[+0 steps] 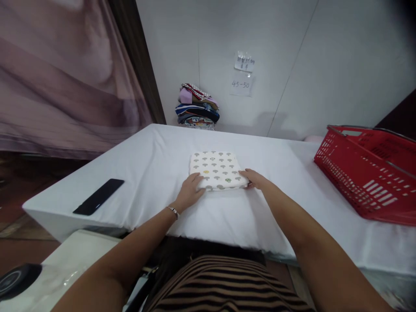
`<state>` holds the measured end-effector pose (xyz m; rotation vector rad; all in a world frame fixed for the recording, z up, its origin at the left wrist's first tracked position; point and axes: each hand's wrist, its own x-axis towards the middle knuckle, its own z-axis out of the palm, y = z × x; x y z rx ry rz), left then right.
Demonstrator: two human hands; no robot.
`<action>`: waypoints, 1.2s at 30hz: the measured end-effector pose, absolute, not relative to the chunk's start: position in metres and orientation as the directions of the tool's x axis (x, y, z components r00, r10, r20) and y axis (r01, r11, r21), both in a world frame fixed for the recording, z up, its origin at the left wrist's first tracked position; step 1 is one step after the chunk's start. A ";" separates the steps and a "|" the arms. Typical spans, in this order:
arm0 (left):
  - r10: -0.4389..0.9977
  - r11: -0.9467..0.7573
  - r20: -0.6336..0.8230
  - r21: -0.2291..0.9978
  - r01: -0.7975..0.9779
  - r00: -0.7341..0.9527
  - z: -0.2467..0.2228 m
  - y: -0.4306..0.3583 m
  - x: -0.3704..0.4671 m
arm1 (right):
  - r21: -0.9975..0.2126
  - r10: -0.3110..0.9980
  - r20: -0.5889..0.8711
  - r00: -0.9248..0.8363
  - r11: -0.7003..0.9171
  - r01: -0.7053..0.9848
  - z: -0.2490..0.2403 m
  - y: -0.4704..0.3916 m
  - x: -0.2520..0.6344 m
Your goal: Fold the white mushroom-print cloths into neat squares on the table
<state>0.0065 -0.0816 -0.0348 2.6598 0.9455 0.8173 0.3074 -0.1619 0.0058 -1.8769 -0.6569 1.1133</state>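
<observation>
A white folded cloth [216, 170] printed with small grey mushrooms, plus a yellow and a green one, lies flat on the white-covered table [156, 173]. At its near left corner, my left hand [189, 190] grips the edge, thumb toward the front and fingers on top. My right hand [255, 177] pinches the near right corner, its thumb over the cloth and the other fingers at the side, partly hidden. The folded layers show along the near edge. A bracelet [173, 212] circles my left wrist.
A red plastic basket [367, 173] with metal handles stands on the right. To the left lies a black phone [99, 197]. Folded clothes [197, 108] are stacked behind the table, against a wall bearing paper notes [242, 73]. A pink curtain [65, 78] hangs at far left.
</observation>
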 end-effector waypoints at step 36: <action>0.707 -0.705 0.372 0.437 0.558 0.602 -0.011 -0.091 0.007 | -0.894 0.778 -0.393 0.490 -0.447 -0.007 -0.026 -0.193 0.274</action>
